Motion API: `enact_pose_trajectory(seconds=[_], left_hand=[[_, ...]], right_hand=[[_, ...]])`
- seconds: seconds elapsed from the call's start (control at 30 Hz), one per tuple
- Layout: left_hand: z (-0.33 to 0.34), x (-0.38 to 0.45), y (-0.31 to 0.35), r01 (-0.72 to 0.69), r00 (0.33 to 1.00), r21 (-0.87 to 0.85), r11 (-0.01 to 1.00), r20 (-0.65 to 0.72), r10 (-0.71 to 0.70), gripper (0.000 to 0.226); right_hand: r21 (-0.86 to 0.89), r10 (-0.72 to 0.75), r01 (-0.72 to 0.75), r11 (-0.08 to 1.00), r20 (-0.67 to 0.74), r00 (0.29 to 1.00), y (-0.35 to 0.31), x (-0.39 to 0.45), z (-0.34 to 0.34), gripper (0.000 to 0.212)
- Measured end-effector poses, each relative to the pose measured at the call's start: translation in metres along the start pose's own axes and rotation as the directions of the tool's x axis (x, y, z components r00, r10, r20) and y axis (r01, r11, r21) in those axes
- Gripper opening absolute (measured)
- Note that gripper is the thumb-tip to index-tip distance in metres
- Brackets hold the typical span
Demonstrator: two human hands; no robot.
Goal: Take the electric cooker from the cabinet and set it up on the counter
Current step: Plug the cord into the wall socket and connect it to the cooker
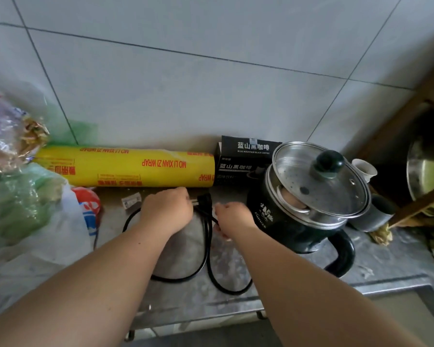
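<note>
The dark green electric cooker (293, 221) stands on the metal counter (386, 261) at the right, with a steamer insert, a glass lid (321, 179) and a black handle (342, 254). Its black power cord (207, 246) lies in loops on the counter in front of me. My left hand (167, 209) is closed on the cord right behind the plug (203, 199), whose prongs point left. My right hand (232, 217) grips the bunched cord close to the cooker's left side, together with something small and white.
A long yellow roll of cling wrap (125, 166) lies along the tiled wall. A black coffee box (246, 159) stands behind the cooker. Plastic bags (23, 196) crowd the left. A wooden rack with metal bowls (424, 171) and a white cup (365, 169) is at the right.
</note>
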State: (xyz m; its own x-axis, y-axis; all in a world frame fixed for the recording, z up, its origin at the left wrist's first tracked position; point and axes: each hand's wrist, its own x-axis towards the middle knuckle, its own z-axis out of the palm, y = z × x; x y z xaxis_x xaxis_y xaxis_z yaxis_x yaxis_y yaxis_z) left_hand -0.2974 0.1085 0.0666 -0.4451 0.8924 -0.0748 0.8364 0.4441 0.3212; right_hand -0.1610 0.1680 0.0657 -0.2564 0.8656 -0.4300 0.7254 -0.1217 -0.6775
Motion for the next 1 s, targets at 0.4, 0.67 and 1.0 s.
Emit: enact_pose_trajectory(seconds=[0.4, 0.67, 1.0], left_hand=[[-0.023, 0.014, 0.005, 0.274, 0.753, -0.092, 0.957, 0.64, -0.154, 0.02], [-0.019, 0.002, 0.004, 0.418, 0.709, -0.155, 0.895, 0.671, -0.215, 0.026], [-0.04, -0.014, 0.016, 0.452, 0.877, -0.763, 0.461, 0.475, -0.073, 0.018]], right_hand=[[-0.46, 0.126, -0.043, 0.887, 0.151, 0.981, -0.014, 0.017, 0.02, 0.028], [-0.538, 0.014, 0.055, 0.841, 0.122, 0.992, -0.012, 0.017, 0.033, 0.025], [0.041, -0.259, 0.258, 0.965, 0.045, 0.965, -0.036, -0.025, 0.0, 0.023]])
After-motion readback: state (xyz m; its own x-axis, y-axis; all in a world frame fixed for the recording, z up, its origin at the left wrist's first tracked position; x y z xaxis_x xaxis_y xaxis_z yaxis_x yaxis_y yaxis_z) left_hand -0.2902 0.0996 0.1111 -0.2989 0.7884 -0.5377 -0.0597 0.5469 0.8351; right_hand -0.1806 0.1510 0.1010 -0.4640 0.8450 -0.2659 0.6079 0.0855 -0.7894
